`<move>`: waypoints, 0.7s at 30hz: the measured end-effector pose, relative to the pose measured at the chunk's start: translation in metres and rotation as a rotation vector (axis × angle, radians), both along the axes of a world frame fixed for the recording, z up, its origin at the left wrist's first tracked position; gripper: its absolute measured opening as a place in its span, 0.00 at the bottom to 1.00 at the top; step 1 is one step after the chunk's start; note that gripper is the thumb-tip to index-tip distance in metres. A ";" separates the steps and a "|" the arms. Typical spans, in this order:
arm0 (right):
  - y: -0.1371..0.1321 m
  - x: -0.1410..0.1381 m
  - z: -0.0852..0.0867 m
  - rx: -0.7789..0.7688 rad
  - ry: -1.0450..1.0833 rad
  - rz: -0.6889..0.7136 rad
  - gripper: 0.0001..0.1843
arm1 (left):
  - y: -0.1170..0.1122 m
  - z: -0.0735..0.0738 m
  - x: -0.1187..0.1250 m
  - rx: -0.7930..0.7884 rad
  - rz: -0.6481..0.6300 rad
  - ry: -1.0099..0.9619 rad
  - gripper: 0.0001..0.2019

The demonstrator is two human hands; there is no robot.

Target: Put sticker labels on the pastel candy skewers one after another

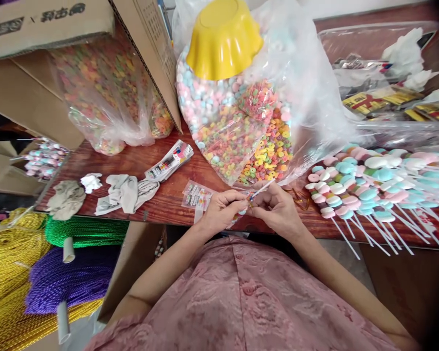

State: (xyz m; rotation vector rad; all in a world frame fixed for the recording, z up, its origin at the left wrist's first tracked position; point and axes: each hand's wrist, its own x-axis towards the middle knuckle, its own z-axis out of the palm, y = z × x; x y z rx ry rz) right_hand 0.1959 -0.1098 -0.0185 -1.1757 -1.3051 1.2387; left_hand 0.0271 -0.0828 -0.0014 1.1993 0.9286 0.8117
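Note:
Over the table's front edge, my left hand (221, 210) is closed around a candy skewer (242, 211), with clear printed plastic around part of it. The skewer's white stick (263, 188) points up to the right. My right hand (280, 210) pinches close to the stick's base, its fingertips nearly meeting those of the left. What lies between the fingers is partly hidden. Just left of my left hand are flat clear printed bags (194, 196). To the right lies a pile of finished-looking candy skewers (362, 183), pastel pieces on white sticks.
A large clear bag of marshmallow-like and ring candies (269, 158) stands ahead, topped by a yellow bowl (223, 41). Left are a cardboard box (163, 63) with bagged rings, a packet stack (170, 161) and crumpled gloves (126, 192). Coloured cord bundles (71, 280) hang lower left.

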 end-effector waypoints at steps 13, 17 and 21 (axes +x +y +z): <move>-0.004 0.015 -0.003 -0.046 -0.047 0.011 0.34 | 0.010 0.014 0.005 0.064 -0.208 0.144 0.07; -0.004 0.023 -0.004 -0.029 -0.040 0.118 0.11 | 0.010 0.016 0.001 -0.169 -0.141 0.070 0.08; -0.009 0.026 -0.005 0.001 -0.036 0.105 0.06 | 0.011 0.010 0.001 -0.258 -0.019 -0.016 0.10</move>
